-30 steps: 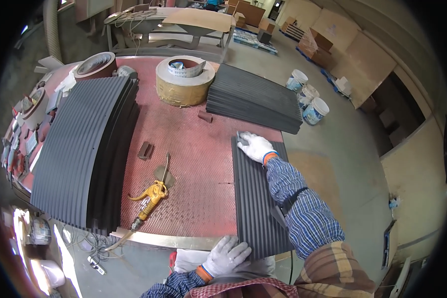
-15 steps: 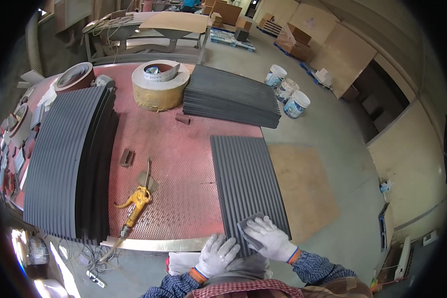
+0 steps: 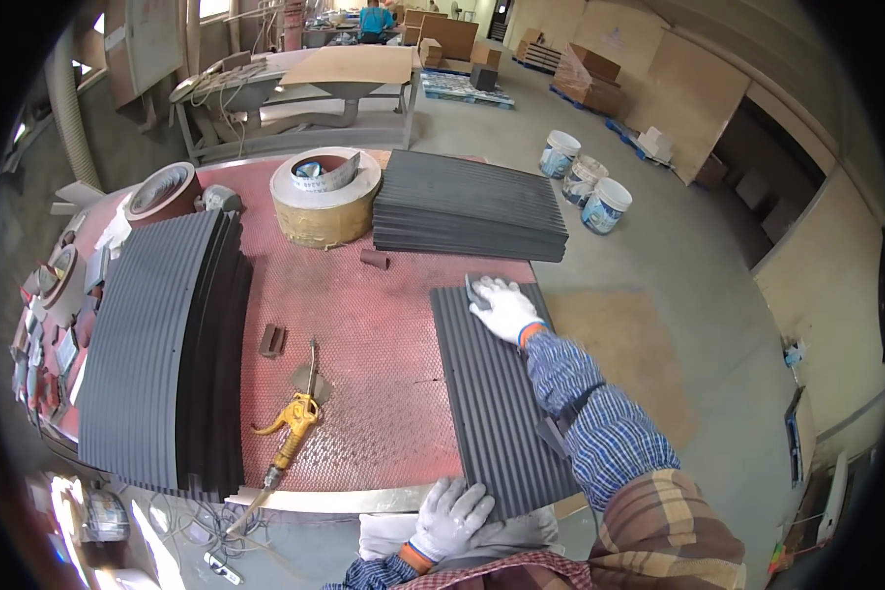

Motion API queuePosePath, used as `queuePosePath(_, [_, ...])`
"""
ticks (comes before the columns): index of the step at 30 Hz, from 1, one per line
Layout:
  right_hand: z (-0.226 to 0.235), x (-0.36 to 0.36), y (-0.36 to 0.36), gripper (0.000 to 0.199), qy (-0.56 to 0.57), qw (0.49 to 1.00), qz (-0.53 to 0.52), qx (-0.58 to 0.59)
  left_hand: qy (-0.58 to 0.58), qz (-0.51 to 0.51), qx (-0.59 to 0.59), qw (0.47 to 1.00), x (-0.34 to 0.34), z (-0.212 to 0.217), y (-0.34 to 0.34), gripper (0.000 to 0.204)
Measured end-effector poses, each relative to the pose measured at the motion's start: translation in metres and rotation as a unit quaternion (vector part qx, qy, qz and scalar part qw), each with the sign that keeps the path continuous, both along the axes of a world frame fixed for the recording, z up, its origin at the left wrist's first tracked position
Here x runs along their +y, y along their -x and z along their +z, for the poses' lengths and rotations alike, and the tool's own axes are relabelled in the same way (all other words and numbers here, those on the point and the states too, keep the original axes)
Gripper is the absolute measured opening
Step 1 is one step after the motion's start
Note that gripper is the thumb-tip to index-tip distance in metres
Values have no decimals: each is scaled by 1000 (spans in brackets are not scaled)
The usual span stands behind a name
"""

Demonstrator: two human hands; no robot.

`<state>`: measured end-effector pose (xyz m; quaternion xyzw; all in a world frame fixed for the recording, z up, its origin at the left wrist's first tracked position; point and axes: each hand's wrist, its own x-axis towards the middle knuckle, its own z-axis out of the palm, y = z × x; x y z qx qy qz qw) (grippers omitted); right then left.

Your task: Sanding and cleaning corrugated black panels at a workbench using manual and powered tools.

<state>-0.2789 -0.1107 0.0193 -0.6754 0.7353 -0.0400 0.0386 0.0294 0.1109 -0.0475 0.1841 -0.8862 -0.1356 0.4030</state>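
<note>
A dark grey ribbed panel [image 3: 497, 413] lies lengthwise at the right side of the red mesh-topped table. At its far end, my right hand [image 3: 506, 313], in a white glove, presses a flat grey abrasive pad [image 3: 472, 288] against the ribs; most of the pad is hidden under the palm. My left hand [image 3: 449, 518], gloved too, rests at the panel's near left corner with its fingers stretched out. It holds nothing that I can see.
Stacked ribbed panels [image 3: 138, 364] stand at the left, and another stack [image 3: 467, 206] lies at the back. Between them are a yellow air blow gun [image 3: 293, 423], a brown block [image 3: 272, 340] and a large tape roll [image 3: 324, 211]. Several buckets [image 3: 606, 206] stand on the floor.
My right hand has slid the pad from the panel's near end to its far end, the arm now stretched over the panel. The left hand stays near the near corner. The view has shifted slightly.
</note>
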Motion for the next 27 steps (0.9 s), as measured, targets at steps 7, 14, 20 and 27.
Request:
queuePosePath(7, [2,189,-37,55,28,990,132,36,-12,13,11,1000,-2,7,-2,55])
queuePosePath(14, [27,271,-44,56,-63,988,135,41,-14,-9,18,1000,-8,5,-3,59])
queuePosePath(20, [7,102,25,51,3,991,131,2,-14,-11,7,1000,-2,6,-2,58])
queuePosePath(27, [6,11,33,56,-11,1000,15,-21,-23,-23,0,999,1,8,1,55])
